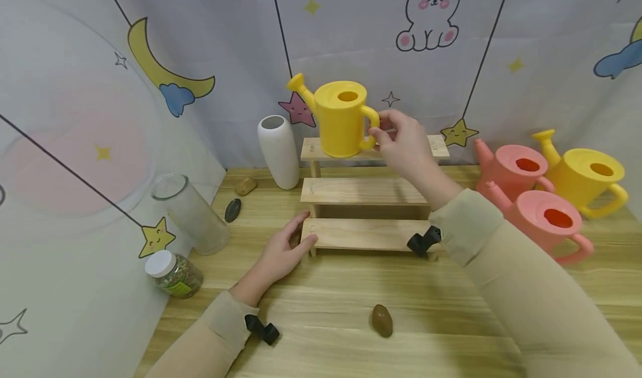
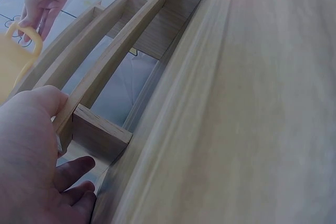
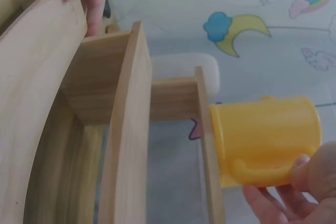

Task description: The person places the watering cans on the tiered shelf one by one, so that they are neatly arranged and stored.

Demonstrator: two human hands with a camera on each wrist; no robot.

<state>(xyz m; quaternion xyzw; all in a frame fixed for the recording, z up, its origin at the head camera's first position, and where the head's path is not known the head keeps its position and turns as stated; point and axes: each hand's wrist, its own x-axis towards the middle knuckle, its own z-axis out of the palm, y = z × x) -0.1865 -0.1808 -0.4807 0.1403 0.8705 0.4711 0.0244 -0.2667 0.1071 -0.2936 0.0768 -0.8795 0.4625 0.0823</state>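
A yellow watering can (image 1: 341, 119) is upright at the left part of the top step of a three-tier wooden stand (image 1: 366, 191), spout to the left. In the right wrist view its base meets the top board. My right hand (image 1: 405, 144) pinches the can's handle between thumb and fingers. At the left end of the lowest step, my left hand (image 1: 283, 250) holds the stand, thumb over the board and fingers around its end. The left wrist view shows that thumb (image 2: 44, 100) on the board's edge, the other fingers beside the leg.
Two pink watering cans (image 1: 546, 219) and another yellow one (image 1: 584, 180) stand right. Left are a white vase (image 1: 280, 152), a clear glass vase (image 1: 193, 216), a white-lidded jar (image 1: 174, 274) and two stones (image 1: 233, 210). A brown stone (image 1: 382, 320) lies in front.
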